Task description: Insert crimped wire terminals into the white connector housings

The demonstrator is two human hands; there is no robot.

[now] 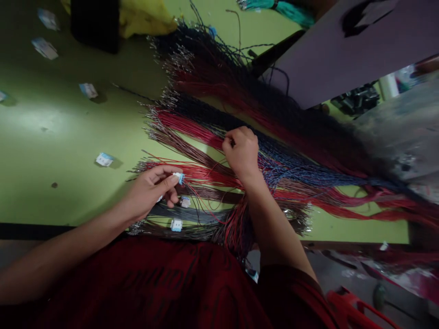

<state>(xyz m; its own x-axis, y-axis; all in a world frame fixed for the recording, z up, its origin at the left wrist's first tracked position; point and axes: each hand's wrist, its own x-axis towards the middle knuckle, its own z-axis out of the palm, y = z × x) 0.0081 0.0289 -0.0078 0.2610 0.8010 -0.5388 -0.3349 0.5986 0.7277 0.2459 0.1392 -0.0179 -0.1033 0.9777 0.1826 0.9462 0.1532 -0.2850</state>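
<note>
Between thumb and fingers, my left hand [152,189] pinches a small white-and-blue connector housing [179,178], from which a few red and dark wires trail to the right. My right hand [243,148] is closed over the bundles of red wires [187,128] and dark blue twisted wires [291,164]; what its fingers hold, if anything, is hidden. Below my left hand lie two more connectors, a grey-white one [185,202] and a white one [176,225], on the grey wires [202,215]. Brown wires [192,151] run between the red bundles, their metal-tipped ends pointing left.
Loose connectors lie on the green table [51,151], such as one at the left [104,159]. A yellow cloth-like thing [146,18] and a black object [95,23] are at the top. A grey-purple panel [329,50] rises at the right. A red plastic stool [356,310] stands below.
</note>
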